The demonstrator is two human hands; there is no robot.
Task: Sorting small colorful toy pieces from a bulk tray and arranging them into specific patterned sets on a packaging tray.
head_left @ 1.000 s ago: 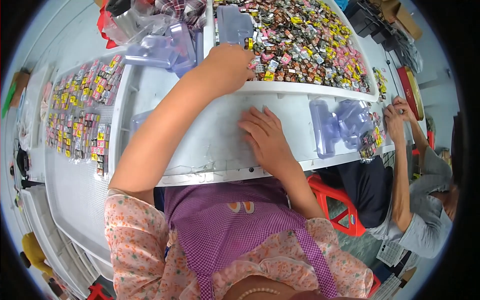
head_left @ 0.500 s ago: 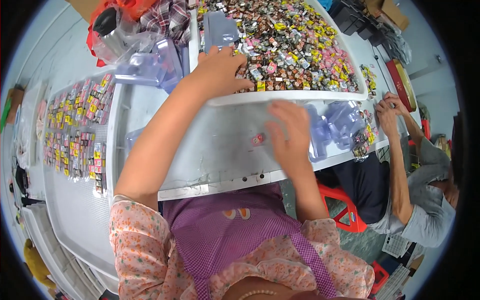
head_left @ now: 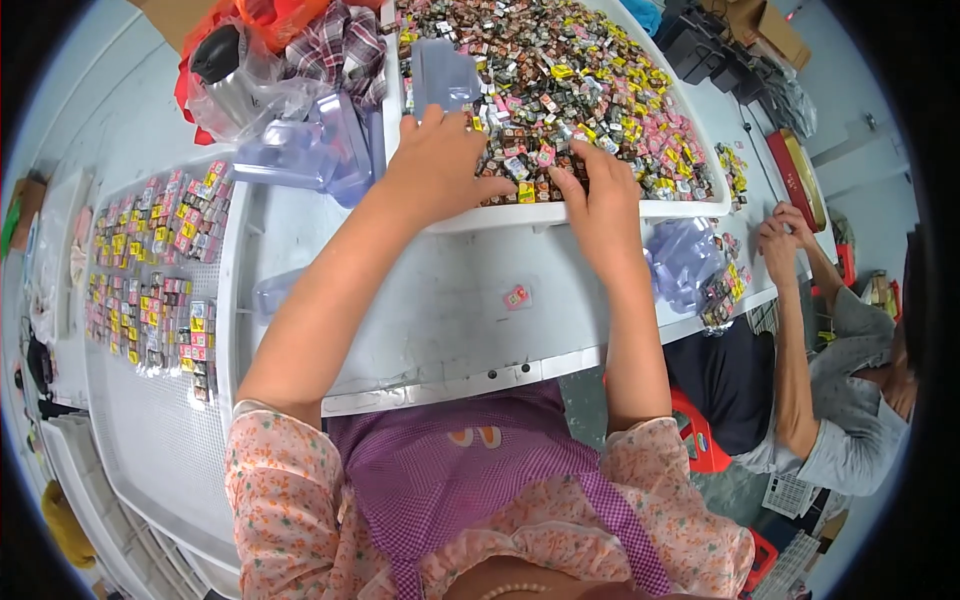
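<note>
A large white tray (head_left: 690, 209) is heaped with small wrapped pieces (head_left: 560, 85) in brown, pink, yellow and black. Over its near left part, my left hand (head_left: 440, 165) has its thumb spread from the fingers, whose tips reach the pile beside a clear plastic mould-like piece (head_left: 445, 75). My right hand (head_left: 607, 205) reaches across the near rim, thumb and forefinger apart and touching the pieces; I see nothing gripped in either hand. One pink piece (head_left: 517, 297) lies alone on the table between my forearms.
Filled clear packs (head_left: 150, 225) lie in a perforated tray (head_left: 160, 420) on the left. Clear plastic shells (head_left: 290, 150) and a bagged steel flask (head_left: 235, 85) stand at the back left. More clear shells (head_left: 685, 260) sit on the right, near another person's hands (head_left: 785, 235).
My right hand has moved up and forward from beside the lone pink piece to the pile in the tray. My left hand stays in nearly the same place.
</note>
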